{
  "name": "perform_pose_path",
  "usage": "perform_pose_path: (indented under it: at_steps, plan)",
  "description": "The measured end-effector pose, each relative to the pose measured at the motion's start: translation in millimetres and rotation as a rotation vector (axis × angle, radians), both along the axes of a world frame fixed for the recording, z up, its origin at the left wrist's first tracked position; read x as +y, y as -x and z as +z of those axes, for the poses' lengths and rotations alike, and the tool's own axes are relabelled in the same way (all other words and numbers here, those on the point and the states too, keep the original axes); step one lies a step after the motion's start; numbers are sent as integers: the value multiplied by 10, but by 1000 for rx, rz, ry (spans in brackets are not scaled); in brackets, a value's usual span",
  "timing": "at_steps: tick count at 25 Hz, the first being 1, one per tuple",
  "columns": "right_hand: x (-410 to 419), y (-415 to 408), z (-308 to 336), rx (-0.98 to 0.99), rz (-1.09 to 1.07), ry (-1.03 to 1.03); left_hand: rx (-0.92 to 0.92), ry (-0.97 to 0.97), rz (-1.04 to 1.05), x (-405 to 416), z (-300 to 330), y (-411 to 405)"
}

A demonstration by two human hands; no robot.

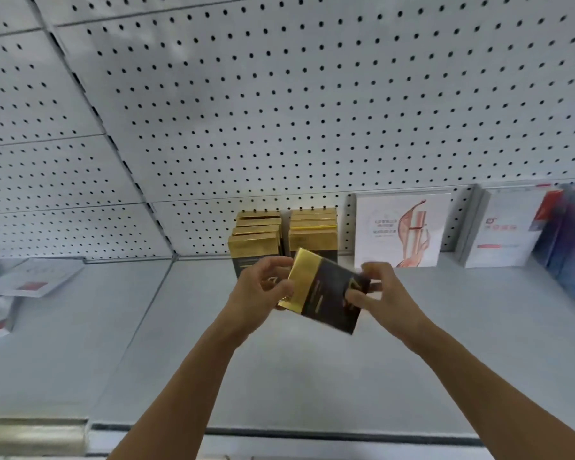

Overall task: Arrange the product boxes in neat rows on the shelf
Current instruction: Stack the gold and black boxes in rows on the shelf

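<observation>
A black and gold product box (324, 290) is held tilted above the grey shelf (279, 376), between both hands. My left hand (258, 290) grips its gold end from the left. Its dark end is pinched by my right hand (379, 293). Behind the held box, two rows of the same gold-topped boxes stand against the pegboard: a left row (256, 235) and a right row (312, 232), each several deep. The lower front of both rows is partly hidden by my hands and the held box.
A white box with a pink print (400, 229) stands right of the gold rows. Further right are a white and red box (508, 227) and dark blue boxes (571, 240). A flat white box (37, 277) lies at the left. The pegboard back wall (279, 111) rises behind.
</observation>
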State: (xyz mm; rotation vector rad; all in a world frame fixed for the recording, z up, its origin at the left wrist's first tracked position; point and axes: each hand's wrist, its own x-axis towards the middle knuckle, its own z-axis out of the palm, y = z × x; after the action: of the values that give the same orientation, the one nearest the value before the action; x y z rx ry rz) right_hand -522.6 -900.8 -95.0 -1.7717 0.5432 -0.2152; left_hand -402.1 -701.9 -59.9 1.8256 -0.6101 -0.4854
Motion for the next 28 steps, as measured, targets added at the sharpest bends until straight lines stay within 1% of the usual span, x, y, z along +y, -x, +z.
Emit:
perform_pose_path:
  at_steps: [1, 2, 3, 4, 6, 8, 10, 11, 12, 14, 16, 19, 25, 28]
  plan:
    - [68, -45, 9, 9, 46, 192, -98, -47, -56, 49, 8, -53]
    - [141, -90, 45, 17, 104, 330, -197, -103, -119, 67, 23, -73]
    - [215, -141, 77, 27, 166, 396, -281, -156, -175, 76, 26, -70]
    - [281, -186, 100, 33, 221, 414, -329, -190, -208, 86, 16, -62]
    - [347, -254, 87, 38, 261, 390, -333, -186, -180, 129, -41, -87]
    - [327, -279, 47, 38, 193, 327, -391, -143, -48, 207, -107, -174]
    - [273, -316, 3, 44, 71, 272, -516, -160, 107, 282, -183, -331]
    - [239, -351, -20, 48, 13, 271, -531, -206, 159, 307, -215, -425]
    - [208, -392, -33, 44, -31, 276, -507, -258, 185, 315, -233, -507]
    - [158, -492, -38, 11, -83, 289, -424, -307, 167, 296, -254, -630]
    - [119, -594, -44, 0, -123, 312, -395, -252, 146, 251, -249, -685]
    - [89, -695, -50, 60, -189, 346, -408, -200, 159, 194, -184, -674]
    - [58, -763, -43, 124, -208, 498, -414, -237, 178, 195, -155, -684]
    - [38, -748, -37, 164, -180, 512, -481, -262, 179, 202, -142, -637]
